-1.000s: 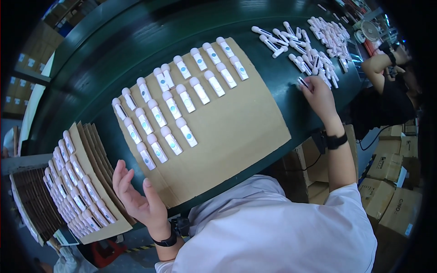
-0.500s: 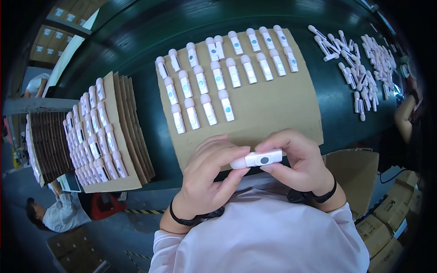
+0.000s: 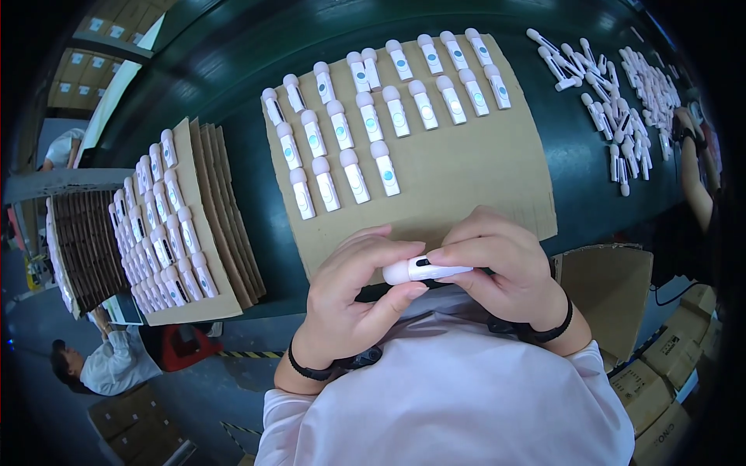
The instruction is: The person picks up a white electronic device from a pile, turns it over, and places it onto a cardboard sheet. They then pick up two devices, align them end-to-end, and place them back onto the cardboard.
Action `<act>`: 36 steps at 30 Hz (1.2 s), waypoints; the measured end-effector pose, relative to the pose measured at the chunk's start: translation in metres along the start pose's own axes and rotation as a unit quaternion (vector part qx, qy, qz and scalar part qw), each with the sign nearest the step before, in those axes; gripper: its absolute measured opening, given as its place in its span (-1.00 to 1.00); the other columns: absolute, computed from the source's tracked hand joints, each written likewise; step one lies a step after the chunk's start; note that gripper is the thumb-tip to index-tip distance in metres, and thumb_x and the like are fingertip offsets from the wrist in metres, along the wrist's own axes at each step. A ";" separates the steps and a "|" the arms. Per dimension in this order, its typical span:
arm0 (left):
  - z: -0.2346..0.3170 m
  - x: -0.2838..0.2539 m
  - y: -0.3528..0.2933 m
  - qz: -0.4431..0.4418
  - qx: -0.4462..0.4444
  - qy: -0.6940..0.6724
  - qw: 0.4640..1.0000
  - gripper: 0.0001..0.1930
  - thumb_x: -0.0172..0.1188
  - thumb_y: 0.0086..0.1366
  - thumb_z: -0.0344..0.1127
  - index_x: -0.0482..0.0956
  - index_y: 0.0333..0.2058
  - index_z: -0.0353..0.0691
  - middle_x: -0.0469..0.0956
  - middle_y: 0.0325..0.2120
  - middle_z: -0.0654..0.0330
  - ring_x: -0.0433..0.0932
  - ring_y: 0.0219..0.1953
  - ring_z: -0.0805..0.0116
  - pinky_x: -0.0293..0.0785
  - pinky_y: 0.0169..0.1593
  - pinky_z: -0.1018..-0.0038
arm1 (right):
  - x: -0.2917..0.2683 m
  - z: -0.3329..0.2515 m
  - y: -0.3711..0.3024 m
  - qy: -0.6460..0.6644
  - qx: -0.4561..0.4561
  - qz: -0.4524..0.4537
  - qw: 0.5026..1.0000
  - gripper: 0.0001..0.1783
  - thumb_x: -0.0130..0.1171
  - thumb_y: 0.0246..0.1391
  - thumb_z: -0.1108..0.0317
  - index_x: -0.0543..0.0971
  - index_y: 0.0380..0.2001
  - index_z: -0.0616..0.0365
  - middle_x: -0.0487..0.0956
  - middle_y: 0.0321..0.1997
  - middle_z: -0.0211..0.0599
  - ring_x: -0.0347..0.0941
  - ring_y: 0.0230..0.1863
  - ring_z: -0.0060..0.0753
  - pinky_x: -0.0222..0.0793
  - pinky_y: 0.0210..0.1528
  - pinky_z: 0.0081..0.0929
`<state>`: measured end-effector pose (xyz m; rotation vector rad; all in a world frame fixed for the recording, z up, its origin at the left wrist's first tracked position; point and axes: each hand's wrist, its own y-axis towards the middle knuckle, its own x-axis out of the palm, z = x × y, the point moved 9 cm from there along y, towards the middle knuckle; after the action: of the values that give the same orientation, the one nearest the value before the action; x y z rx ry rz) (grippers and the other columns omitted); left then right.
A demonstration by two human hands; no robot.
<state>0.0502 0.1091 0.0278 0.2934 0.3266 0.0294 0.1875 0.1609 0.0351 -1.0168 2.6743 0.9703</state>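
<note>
A white mini wand massager [image 3: 397, 272] with a rounded pale pink head is between my two hands, above the near edge of a cardboard sheet. My left hand [image 3: 346, 291] pinches it around the head end with thumb and fingers. The fingers of my right hand [image 3: 501, 268] close on its other end and partly cover it. A dark slot faces up on its side. Beyond my hands, similar massagers [image 3: 339, 124] lie in rows on the cardboard sheet [image 3: 466, 175], most showing a round spot on the body.
To the left, a stack of cardboard sheets [image 3: 221, 217] carries more massagers. Loose massagers [image 3: 618, 116] lie in piles on the dark green table [image 3: 571, 186] at the right, near another person's arm [image 3: 690, 163]. Cartons [image 3: 649, 388] stand at lower right; a person [image 3: 116, 361] is at lower left.
The massager has been rolled between my hands: its round dark spot has turned out of sight and a dark slot now shows. At the far right, another person's arm has reached toward the pile.
</note>
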 end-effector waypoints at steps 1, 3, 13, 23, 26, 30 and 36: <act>-0.002 0.001 0.000 -0.004 -0.011 -0.009 1.000 -0.74 0.33 0.13 -0.43 0.58 -0.19 -0.36 0.63 -0.29 0.07 0.59 -0.20 0.24 0.32 0.18 0.07 | 0.000 -0.001 0.001 -0.006 0.000 0.000 1.000 -0.67 0.33 -0.11 0.57 0.58 -0.18 0.22 0.60 -0.35 -0.24 0.48 -0.39 -0.31 0.33 -0.37 -0.48; -0.002 0.000 -0.001 -0.004 -0.008 0.000 1.000 -0.74 0.34 0.12 -0.44 0.58 -0.20 -0.35 0.63 -0.30 0.07 0.59 -0.20 0.25 0.32 0.18 0.07 | 0.000 -0.004 0.005 -0.019 0.000 -0.001 1.000 -0.66 0.34 -0.12 0.57 0.58 -0.20 0.22 0.60 -0.34 -0.24 0.48 -0.39 -0.29 0.34 -0.38 -0.46; 0.009 -0.002 0.005 0.029 0.059 0.053 0.996 -0.73 0.38 0.01 -0.51 0.59 -0.26 -0.27 0.61 -0.41 0.15 0.59 -0.34 0.21 0.41 0.08 0.06 | 0.000 -0.007 0.007 -0.053 0.011 0.017 0.998 -0.61 0.36 -0.26 0.60 0.57 -0.24 0.21 0.58 -0.36 -0.23 0.49 -0.42 -0.21 0.36 -0.40 -0.37; 0.011 -0.002 0.004 0.020 0.069 0.062 0.995 -0.73 0.36 0.01 -0.53 0.59 -0.26 -0.26 0.60 -0.40 0.15 0.59 -0.34 0.22 0.40 0.09 0.05 | 0.002 -0.010 0.004 -0.076 -0.011 0.009 0.997 -0.59 0.34 -0.23 0.59 0.57 -0.19 0.16 0.58 -0.32 -0.26 0.45 -0.42 -0.27 0.29 -0.41 -0.42; 0.010 -0.001 0.004 0.015 0.066 0.062 0.996 -0.73 0.36 0.01 -0.52 0.59 -0.26 -0.26 0.60 -0.40 0.15 0.59 -0.34 0.22 0.39 0.10 0.04 | 0.002 -0.009 0.003 -0.083 -0.008 0.005 0.996 -0.59 0.33 -0.23 0.59 0.57 -0.19 0.16 0.58 -0.32 -0.27 0.45 -0.42 -0.28 0.28 -0.40 -0.43; 0.012 0.000 0.006 0.015 0.061 0.049 0.997 -0.73 0.38 0.01 -0.50 0.59 -0.26 -0.26 0.61 -0.38 0.14 0.59 -0.32 0.21 0.38 0.12 0.04 | 0.001 -0.009 0.002 -0.096 -0.017 -0.005 0.995 -0.59 0.34 -0.22 0.59 0.58 -0.19 0.15 0.58 -0.30 -0.28 0.45 -0.40 -0.29 0.29 -0.38 -0.44; -0.001 0.002 0.006 0.026 0.056 0.036 0.997 -0.73 0.38 0.02 -0.47 0.59 -0.26 -0.26 0.61 -0.33 0.12 0.59 -0.26 0.19 0.33 0.15 0.04 | -0.001 -0.013 0.007 -0.038 0.000 0.019 0.999 -0.62 0.34 -0.17 0.58 0.58 -0.19 0.14 0.59 -0.28 -0.28 0.46 -0.37 -0.31 0.30 -0.35 -0.46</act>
<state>0.0515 0.1149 0.0280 0.4118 0.3921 0.0734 0.1850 0.1578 0.0490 -0.9123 2.6412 0.9966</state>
